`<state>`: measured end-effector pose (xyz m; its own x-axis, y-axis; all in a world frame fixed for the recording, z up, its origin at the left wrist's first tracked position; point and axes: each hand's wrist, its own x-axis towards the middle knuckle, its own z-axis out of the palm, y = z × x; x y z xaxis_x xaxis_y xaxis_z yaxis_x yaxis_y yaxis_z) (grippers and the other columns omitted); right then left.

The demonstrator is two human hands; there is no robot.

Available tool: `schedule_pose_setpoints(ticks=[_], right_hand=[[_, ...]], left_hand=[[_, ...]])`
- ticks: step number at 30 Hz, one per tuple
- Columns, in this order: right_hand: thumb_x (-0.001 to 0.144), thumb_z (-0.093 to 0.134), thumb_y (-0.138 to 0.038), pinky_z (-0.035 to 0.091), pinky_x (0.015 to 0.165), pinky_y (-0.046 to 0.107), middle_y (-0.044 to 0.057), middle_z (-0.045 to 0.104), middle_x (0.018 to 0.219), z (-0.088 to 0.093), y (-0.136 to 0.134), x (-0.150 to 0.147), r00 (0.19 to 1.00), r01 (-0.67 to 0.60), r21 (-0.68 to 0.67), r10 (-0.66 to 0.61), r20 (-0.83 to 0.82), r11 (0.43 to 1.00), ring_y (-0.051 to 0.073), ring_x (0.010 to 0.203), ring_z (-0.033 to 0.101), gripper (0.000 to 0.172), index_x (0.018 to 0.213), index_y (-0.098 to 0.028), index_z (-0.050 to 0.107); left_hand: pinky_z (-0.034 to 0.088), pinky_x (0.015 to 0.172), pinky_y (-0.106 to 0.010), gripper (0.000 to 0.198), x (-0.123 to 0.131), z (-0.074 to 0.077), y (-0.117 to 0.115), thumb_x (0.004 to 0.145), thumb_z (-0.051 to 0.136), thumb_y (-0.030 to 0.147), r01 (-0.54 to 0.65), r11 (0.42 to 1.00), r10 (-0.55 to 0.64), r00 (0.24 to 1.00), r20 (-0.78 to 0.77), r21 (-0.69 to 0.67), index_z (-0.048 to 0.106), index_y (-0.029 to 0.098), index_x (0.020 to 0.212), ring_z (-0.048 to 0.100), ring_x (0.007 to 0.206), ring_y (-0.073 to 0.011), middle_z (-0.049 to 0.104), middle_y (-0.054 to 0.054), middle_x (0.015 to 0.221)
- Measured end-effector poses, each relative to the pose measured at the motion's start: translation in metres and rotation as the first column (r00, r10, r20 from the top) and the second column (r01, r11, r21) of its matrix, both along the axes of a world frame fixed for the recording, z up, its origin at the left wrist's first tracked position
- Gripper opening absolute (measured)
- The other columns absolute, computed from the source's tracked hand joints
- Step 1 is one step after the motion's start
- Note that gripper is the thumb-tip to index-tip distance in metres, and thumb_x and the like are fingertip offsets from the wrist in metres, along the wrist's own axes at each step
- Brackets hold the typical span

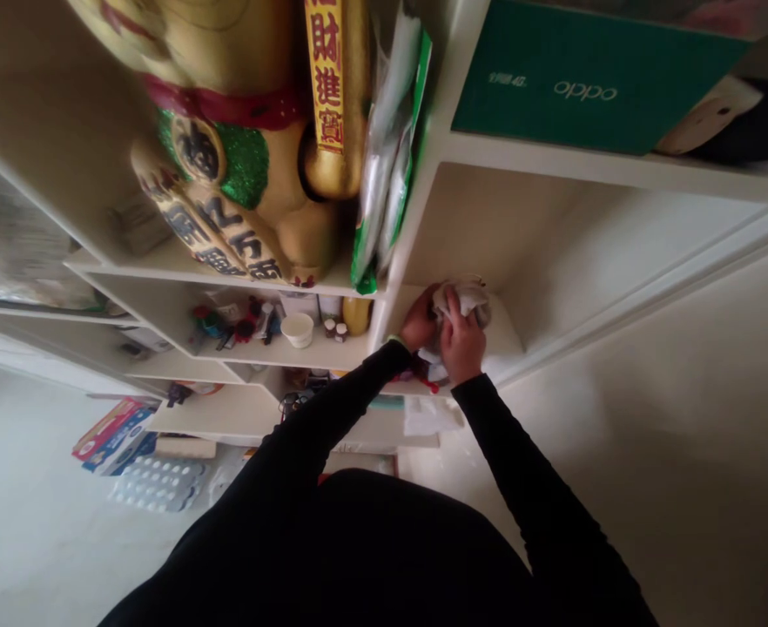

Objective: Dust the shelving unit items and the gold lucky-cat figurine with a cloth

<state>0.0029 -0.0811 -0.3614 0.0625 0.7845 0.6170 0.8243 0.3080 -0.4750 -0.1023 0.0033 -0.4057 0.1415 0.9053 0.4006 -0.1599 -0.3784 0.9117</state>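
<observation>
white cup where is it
In the head view, the white cup sits on a white shelf left of the person's left hand, beside two small jars.

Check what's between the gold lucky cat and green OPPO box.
Head view: a green-and-white plastic packet and a white shelf board.

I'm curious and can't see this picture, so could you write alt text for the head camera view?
A person's left hand and right hand, in black sleeves, bunch a crumpled white cloth on a white shelf unit. A large gold beckoning-cat figurine sits in the neighbouring compartment, and a green Oppo box lies nearby.
</observation>
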Motion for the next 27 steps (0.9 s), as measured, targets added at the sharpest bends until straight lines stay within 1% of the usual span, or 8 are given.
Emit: schedule_pose_setpoints(ticks=[3, 7, 11, 14, 17, 19, 24, 27], right_hand=[[0.106, 0.046, -0.035, 0.064, 0.105, 0.05, 0.018, 0.076, 0.141, -0.004, -0.016, 0.009, 0.998, -0.063, 0.007, 0.063, -0.007, 0.998, 0.035, 0.122, 0.077, 0.053, 0.153, -0.025, 0.068], [0.103, 0.051, -0.031, 0.062, 0.108, 0.046, 0.01, 0.083, 0.131, 0.005, -0.029, 0.039, 0.977, -0.185, 0.046, 0.189, -0.099, 0.982, 0.028, 0.118, 0.078, 0.04, 0.132, -0.027, 0.078], [0.101, 0.054, -0.043, 0.059, 0.109, 0.051, 0.014, 0.082, 0.124, 0.024, -0.003, 0.09, 0.941, 0.068, 0.187, -0.001, -0.339, 0.98, 0.03, 0.116, 0.076, 0.037, 0.125, -0.023, 0.075], [0.098, 0.056, -0.054, 0.053, 0.115, 0.056, 0.015, 0.08, 0.122, 0.027, 0.034, 0.113, 0.914, 0.094, 0.083, -0.053, -0.403, 0.992, 0.032, 0.117, 0.073, 0.041, 0.119, -0.023, 0.072], [0.094, 0.058, -0.061, 0.057, 0.109, 0.054, 0.012, 0.08, 0.11, 0.016, 0.055, 0.107, 0.906, -0.017, -0.04, -0.002, -0.424, 0.999, 0.031, 0.108, 0.073, 0.043, 0.11, -0.023, 0.071], [0.095, 0.057, -0.063, 0.059, 0.103, 0.051, 0.009, 0.079, 0.101, 0.004, 0.055, 0.093, 0.903, -0.059, -0.059, 0.028, -0.429, 0.997, 0.029, 0.101, 0.073, 0.043, 0.106, -0.024, 0.071], [0.099, 0.056, -0.062, 0.059, 0.096, 0.043, 0.004, 0.072, 0.089, -0.013, 0.026, 0.069, 0.893, -0.077, -0.067, 0.038, -0.449, 0.995, 0.025, 0.091, 0.068, 0.038, 0.092, -0.027, 0.064], [0.096, 0.062, -0.064, 0.058, 0.09, 0.039, 0.002, 0.071, 0.084, -0.011, 0.014, 0.07, 0.887, -0.102, -0.082, 0.054, -0.458, 0.991, 0.023, 0.085, 0.067, 0.038, 0.089, -0.027, 0.063]], left_hand=[[0.04, 0.137, -0.056, 0.072, 0.0, -0.002, 0.002, 0.082, 0.081, 0.023, 0.035, 0.999, -0.033, 0.998, 0.045, -0.036, 0.062, 0.021, 0.152, 0.062, 0.15, -0.0328, 0.069, -0.015, 0.156], [0.042, 0.135, -0.054, 0.084, 0.001, -0.006, 0.005, 0.083, 0.081, 0.024, 0.121, 0.991, -0.115, 0.989, 0.088, -0.062, 0.054, 0.022, 0.162, 0.063, 0.15, -0.032, 0.066, -0.014, 0.161], [0.04, 0.136, -0.054, 0.087, 0.002, -0.012, 0.01, 0.082, 0.079, 0.022, 0.115, 0.992, -0.112, 0.992, 0.065, -0.055, 0.052, 0.022, 0.164, 0.058, 0.154, -0.0309, 0.058, -0.014, 0.169], [0.031, 0.141, -0.052, 0.077, 0.001, -0.015, 0.014, 0.081, 0.074, 0.017, 0.055, 0.997, -0.053, 0.998, 0.043, -0.054, 0.06, 0.02, 0.156, 0.05, 0.161, -0.0298, 0.056, -0.014, 0.17], [0.029, 0.142, -0.053, 0.069, 0.001, -0.015, 0.015, 0.083, 0.071, 0.016, 0.012, 0.998, -0.011, 1.0, 0.01, -0.056, 0.064, 0.021, 0.151, 0.051, 0.159, -0.0303, 0.06, -0.013, 0.165], [0.028, 0.142, -0.054, 0.065, 0.001, -0.014, 0.013, 0.086, 0.07, 0.019, -0.015, 0.999, 0.015, 1.0, -0.009, -0.049, 0.065, 0.022, 0.15, 0.051, 0.158, -0.0306, 0.06, -0.012, 0.163], [0.025, 0.143, -0.051, 0.053, -0.003, -0.007, 0.0, 0.1, 0.065, 0.036, -0.133, 0.988, 0.14, 0.986, -0.086, 0.082, 0.064, 0.021, 0.151, 0.046, 0.161, -0.0325, 0.058, -0.016, 0.163], [0.025, 0.142, -0.05, 0.064, -0.005, 0.0, -0.011, 0.105, 0.061, 0.056, -0.132, 0.986, 0.14, 0.987, -0.084, 0.098, 0.056, 0.022, 0.158, 0.042, 0.164, -0.033, 0.052, -0.017, 0.169]])
